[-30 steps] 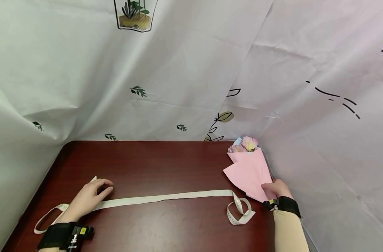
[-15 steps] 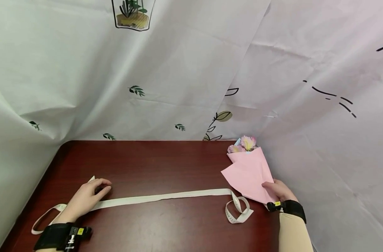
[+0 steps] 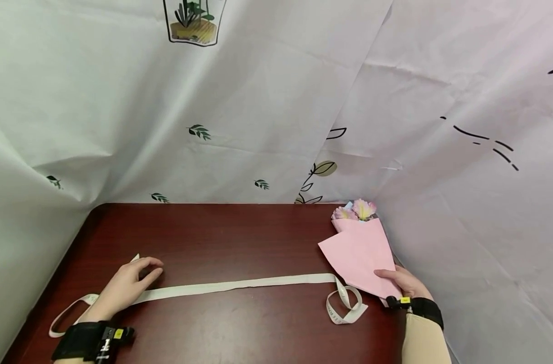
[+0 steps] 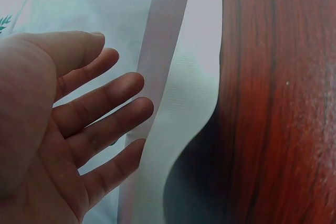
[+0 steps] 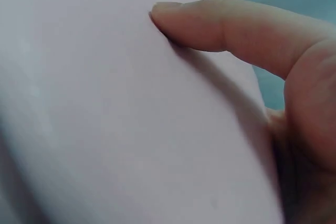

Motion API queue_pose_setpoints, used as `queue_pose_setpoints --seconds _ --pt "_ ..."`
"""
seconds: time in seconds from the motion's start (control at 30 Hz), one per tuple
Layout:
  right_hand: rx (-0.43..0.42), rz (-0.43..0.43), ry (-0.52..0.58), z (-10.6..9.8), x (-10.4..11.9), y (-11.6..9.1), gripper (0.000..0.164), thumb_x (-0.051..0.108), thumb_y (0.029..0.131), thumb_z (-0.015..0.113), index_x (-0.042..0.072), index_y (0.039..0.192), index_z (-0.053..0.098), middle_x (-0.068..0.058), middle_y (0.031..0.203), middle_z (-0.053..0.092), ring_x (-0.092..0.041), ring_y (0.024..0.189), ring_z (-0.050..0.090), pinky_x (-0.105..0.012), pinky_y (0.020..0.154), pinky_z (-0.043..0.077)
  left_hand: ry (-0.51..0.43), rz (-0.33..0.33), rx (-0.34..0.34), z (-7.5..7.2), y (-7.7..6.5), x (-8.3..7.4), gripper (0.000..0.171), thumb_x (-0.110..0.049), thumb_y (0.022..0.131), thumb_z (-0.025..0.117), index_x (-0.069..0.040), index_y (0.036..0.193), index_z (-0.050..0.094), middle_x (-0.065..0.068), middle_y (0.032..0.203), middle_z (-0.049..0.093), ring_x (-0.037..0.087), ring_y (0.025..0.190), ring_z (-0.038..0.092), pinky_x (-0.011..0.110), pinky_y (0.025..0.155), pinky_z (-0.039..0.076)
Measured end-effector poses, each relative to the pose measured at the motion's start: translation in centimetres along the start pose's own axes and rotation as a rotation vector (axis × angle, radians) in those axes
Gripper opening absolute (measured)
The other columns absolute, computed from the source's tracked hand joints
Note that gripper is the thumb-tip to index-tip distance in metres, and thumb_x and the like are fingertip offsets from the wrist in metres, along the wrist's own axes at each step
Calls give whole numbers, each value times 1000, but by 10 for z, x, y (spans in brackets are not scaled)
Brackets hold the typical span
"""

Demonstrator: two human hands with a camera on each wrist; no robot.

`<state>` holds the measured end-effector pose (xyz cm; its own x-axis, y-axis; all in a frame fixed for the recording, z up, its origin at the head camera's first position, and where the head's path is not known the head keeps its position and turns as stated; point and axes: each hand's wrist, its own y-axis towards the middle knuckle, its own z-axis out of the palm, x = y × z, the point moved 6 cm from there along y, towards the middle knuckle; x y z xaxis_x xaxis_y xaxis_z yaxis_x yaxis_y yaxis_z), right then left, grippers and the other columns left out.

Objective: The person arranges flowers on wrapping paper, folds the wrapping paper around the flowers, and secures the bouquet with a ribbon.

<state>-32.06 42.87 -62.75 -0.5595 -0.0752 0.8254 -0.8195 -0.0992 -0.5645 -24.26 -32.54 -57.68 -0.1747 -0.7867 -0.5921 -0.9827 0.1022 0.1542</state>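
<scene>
At the table's right side my right hand [image 3: 406,282] grips a flower bouquet [image 3: 360,255] wrapped in pink paper. Its thumb [image 5: 194,27] lies across the front of the wrapping in the right wrist view; the other fingers are mostly hidden behind it. Pink flowers [image 3: 363,209] poke out at the top, with a bit of light blue beside them. On the left, my left hand [image 3: 126,285] rests by a long white ribbon [image 3: 240,284], its fingers loosely bent around nothing. In the left wrist view the little finger overlaps the edge of the ribbon [image 4: 184,93].
The ribbon runs across a dark red-brown table [image 3: 221,237]. One end coils [image 3: 346,306] below the bouquet, and a loop [image 3: 69,316] lies beside the left wrist. White cloth [image 3: 240,101] with leaf prints hangs behind the table and along its sides.
The bouquet and my right hand have shifted slightly toward the near edge and to the right, and the flowers have turned a little rightward. My left hand and the ribbon stay put.
</scene>
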Motion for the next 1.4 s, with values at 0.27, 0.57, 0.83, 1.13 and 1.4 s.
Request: queue_pose_setpoints --seconds 0.27,0.57,0.83,1.13,1.4 --pt "-8 53 63 8 -2 -9 52 22 108 71 5 138 32 -8 89 78 -23 72 79 -43 63 66 4 -10 -1 1 1 3 10 -18 108 76 -13 116 80 4 112 80 32 105 74 50 87 57" --pt "-11 39 192 12 -5 -7 48 17 108 70 11 139 34 -7 99 80 -24 84 81 -43 72 68 -1 -22 19 3 2 4 12 -22 109 75 -14 118 80 4 113 80 26 100 73 46 81 56" --pt "49 -105 177 33 15 -15 26 13 112 64 14 131 47 -4 102 80 -21 89 82 -41 79 68 -15 10 10 6 6 -11 15 -20 110 74 -12 121 80 6 118 80 31 107 74 52 87 57" --pt "-9 -265 215 102 45 -20 26 2 106 69 14 127 59 0 102 81 -16 91 82 -34 79 67 -93 125 -16 9 21 -68 27 -17 111 72 -9 137 73 9 132 75 29 114 73 53 93 60" --pt "-48 -379 357 190 73 -20 36 -7 102 69 7 133 56 -1 105 80 -16 92 81 -34 79 67 -140 417 -176 22 34 -174 58 -9 105 77 -6 159 59 13 163 59 37 151 55 37 125 40"
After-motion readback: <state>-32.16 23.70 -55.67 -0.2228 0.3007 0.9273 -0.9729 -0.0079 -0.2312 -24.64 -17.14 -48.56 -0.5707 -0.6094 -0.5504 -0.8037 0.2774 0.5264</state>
